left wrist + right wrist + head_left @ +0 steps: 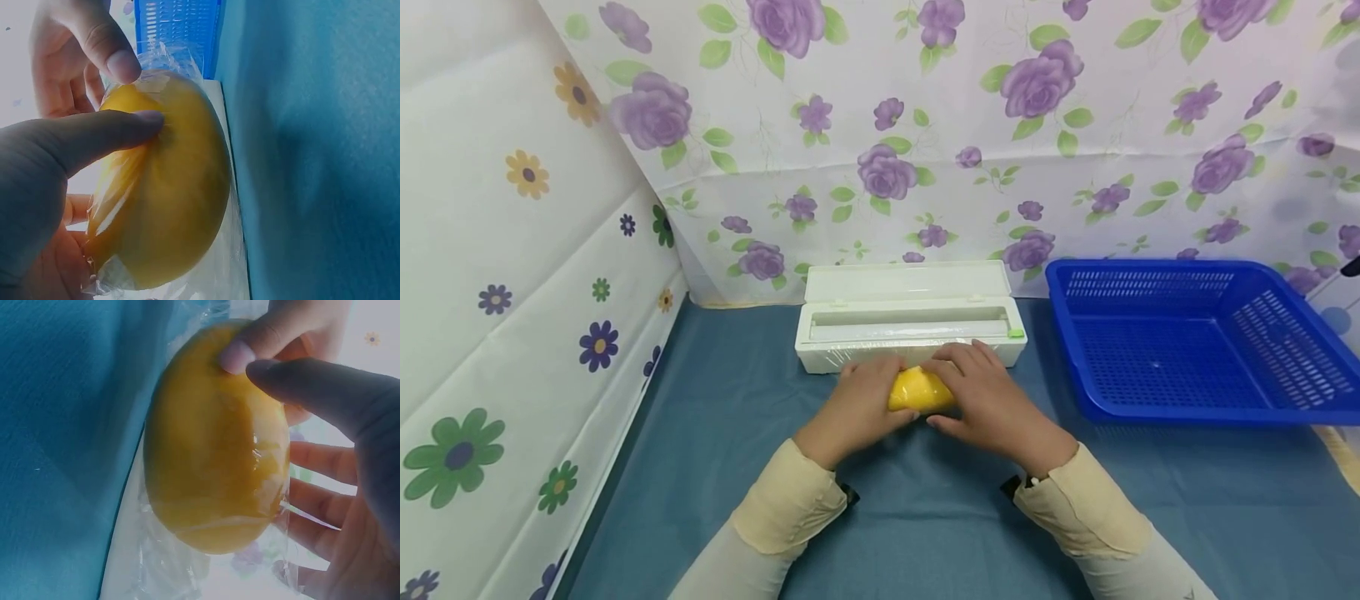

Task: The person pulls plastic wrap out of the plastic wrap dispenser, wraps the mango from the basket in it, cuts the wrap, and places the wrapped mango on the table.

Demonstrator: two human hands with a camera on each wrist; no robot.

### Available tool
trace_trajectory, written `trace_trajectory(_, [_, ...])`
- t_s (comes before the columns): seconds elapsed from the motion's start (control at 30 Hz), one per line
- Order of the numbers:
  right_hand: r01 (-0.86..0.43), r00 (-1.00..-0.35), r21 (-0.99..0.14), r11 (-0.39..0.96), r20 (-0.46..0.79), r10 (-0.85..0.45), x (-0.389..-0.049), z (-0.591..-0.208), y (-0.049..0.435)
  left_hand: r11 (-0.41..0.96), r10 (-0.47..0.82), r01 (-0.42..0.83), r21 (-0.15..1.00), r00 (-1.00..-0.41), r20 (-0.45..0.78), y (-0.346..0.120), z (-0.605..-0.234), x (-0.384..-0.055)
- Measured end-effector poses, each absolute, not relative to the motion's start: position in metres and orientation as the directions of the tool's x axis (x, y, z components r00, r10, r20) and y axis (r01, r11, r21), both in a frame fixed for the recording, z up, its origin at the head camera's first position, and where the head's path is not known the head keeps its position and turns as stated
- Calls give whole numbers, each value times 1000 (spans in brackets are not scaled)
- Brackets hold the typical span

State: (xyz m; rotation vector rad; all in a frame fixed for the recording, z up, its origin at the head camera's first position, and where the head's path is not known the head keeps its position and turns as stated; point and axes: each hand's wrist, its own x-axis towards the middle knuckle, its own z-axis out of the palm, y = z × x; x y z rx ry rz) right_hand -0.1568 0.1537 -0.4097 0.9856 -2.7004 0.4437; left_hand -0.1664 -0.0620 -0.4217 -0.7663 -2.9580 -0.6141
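A yellow mango [919, 390] is held up between both hands, in front of a white cling film dispenser [842, 358]. Clear cling film [169, 562] wraps round the fruit, with loose crinkled folds at its ends. My left hand [863, 407] grips one side, its thumb [134, 125] pressed on the film and its fingers behind. From the other side my right hand [988, 408] holds the wrapped fruit, thumb [294, 381] close to the left thumb and fingers spread along the film's edge. The dispenser's lid [906, 282] stands raised, showing the roll [910, 328] inside.
A blue plastic basket [1075, 367] stands to the right on the blue-green cloth [715, 433]. Behind the dispenser hangs a white sheet with purple flowers [886, 171]. Another flowered sheet [490, 217] slants along the left. A green slider [1015, 333] sits at the dispenser's right end.
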Motion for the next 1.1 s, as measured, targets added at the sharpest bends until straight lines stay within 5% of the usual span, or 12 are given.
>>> trace_trajectory(1.1, [-663,-700,-123,738,450,-554,-165,-421,151,764,378,444,468,-896,232,-71,-417,-179])
